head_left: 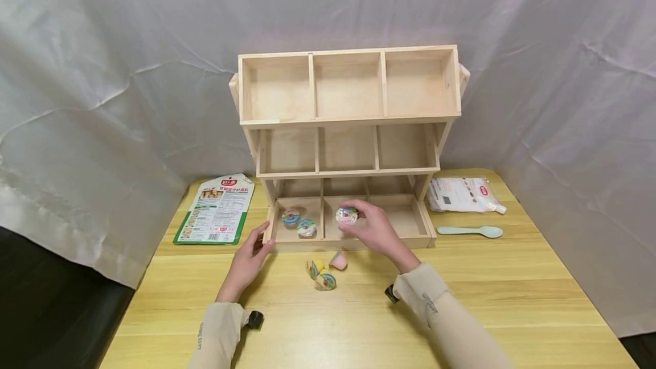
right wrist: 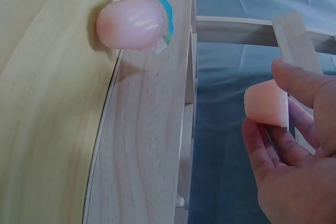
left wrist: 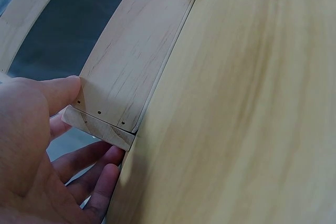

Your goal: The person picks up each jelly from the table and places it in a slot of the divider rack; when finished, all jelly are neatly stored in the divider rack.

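My right hand [head_left: 376, 229] pinches a pink jelly cup [right wrist: 265, 103] between thumb and fingers. In the head view its shiny printed lid faces up, over the middle bottom compartment of a three-tier wooden rack [head_left: 353, 244]. At the rack's lower left front corner, my left hand [head_left: 248, 263] grips the wood, thumb at the front board and fingers round the side. Two jelly cups, one blue-lidded [head_left: 291, 218] and one pale-lidded [head_left: 307, 228], lie in the bottom left compartment. In front of the rack, another pink jelly cup [right wrist: 131, 22] and two yellow jelly cups [head_left: 325, 282] lie on the table.
A green-and-white printed pouch [head_left: 215, 209] lies left of the rack. To its right are a white spouted bag [head_left: 463, 194] and a pale blue spoon [head_left: 471, 232]. Grey cloth [head_left: 128, 90] hangs behind and at both sides of the wooden table [head_left: 492, 289].
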{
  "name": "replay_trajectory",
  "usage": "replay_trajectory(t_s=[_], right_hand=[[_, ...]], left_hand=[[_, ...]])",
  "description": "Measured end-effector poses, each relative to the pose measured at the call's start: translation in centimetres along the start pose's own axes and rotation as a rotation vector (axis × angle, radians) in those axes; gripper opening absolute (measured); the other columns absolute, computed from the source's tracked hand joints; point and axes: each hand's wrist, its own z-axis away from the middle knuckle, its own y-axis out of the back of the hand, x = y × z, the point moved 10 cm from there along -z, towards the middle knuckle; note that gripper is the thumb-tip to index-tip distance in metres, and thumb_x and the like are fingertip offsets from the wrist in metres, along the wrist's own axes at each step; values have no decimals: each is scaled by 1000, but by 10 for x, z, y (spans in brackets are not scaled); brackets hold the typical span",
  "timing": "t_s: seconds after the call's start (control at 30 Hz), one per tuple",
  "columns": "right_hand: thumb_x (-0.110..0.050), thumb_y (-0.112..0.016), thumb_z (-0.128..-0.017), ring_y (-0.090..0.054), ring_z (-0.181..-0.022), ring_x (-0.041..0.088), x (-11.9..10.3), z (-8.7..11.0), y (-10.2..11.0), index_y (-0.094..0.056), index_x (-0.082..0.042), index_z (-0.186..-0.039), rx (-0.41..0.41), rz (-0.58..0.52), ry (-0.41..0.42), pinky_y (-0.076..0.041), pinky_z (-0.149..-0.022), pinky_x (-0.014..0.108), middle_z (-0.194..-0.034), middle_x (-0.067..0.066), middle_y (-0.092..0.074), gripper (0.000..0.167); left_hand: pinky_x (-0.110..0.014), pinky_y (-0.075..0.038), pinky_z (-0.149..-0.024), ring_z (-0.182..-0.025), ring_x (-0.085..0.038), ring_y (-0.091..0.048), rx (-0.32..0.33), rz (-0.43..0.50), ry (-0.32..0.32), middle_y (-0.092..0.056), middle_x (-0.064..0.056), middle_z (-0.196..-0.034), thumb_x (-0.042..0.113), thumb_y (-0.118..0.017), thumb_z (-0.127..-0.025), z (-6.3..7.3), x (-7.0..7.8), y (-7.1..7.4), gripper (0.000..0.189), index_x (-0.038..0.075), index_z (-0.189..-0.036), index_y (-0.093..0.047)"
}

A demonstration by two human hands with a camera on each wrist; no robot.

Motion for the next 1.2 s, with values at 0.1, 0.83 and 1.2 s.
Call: replay_trajectory(t_s=[0.1, 0.83, 1.2], right_hand=[[-14, -85, -87, -69, -108, 26, 0, -3, 0, -68, -11, -133, 18, 0, 12, -61, -87, 34, -129, 6, -70, 49], [-12, -87, -83, -61, -101, 25, 4, -23, -4, -70, -14, -128, 130, -11, 26, -57, -85, 35, -114, 8, -60, 49], [-9, -87, -82, -64, -101, 28, 13, -31, -8, -69, -9, -130, 148, -5, 33, -59, -86, 37, -114, 13, -60, 52]], left_hand=[[-53, -46, -115, -135, -38, -57, -5, 3, -4, -54, -23, -149, 37, -60, -106, 0, 0, -1, 57, 29, -159, -40], [-54, -45, -116, -135, -39, -56, -6, 3, -3, -54, -24, -149, 37, -60, -106, -1, -1, -1, 57, 30, -159, -39], [-53, -46, -116, -135, -39, -56, -4, 4, -7, -54, -24, -149, 37, -61, -106, -2, -1, -1, 57, 30, -159, -40]])
